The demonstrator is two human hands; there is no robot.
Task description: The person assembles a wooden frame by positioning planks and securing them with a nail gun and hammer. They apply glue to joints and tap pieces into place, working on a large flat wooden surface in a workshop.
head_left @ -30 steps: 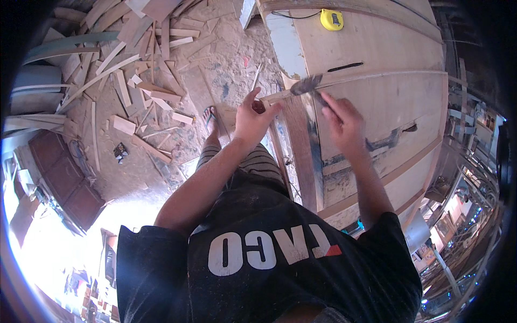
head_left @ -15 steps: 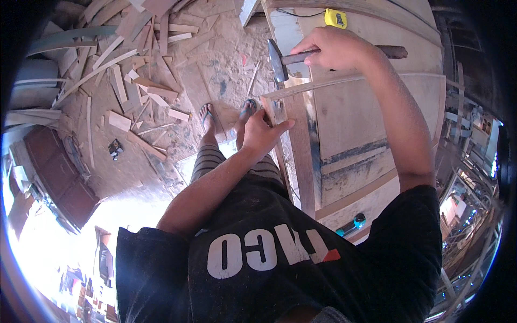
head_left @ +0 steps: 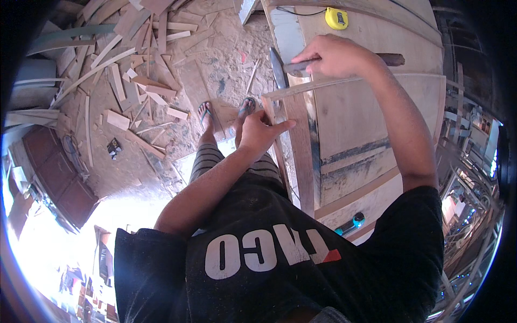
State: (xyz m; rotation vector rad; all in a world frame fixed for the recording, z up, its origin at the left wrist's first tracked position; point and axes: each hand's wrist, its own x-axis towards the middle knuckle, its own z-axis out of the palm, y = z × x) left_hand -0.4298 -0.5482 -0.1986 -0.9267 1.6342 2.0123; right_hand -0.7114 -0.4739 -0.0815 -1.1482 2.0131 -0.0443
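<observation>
Right hand (head_left: 336, 56) was closed around the handle of a hammer (head_left: 291, 67), raised over the table (head_left: 361, 124). The hammer's long axis ran nearly level across the view: the dark handle end stuck out past the right hand toward the far right, and the metal head sat just left of the fingers, its head lying crosswise and reaching toward the table's left edge.

Left hand (head_left: 261, 132) was closed on a narrow wooden strip (head_left: 277, 110) at that left edge, below and left of the right hand. A second thin strip (head_left: 318, 86) ran from just above the left hand out to the right, under the right hand, tilted slightly upward. Whether the hammer head touched the wood could not be told.

Right of both hands the table top lay open and bare; a yellow tape measure (head_left: 336, 19) sat beyond the right hand, near the far edge. Left of the left hand the table ended; the floor (head_left: 226, 70) there carried sawdust and scattered wood offcuts (head_left: 129, 86).
</observation>
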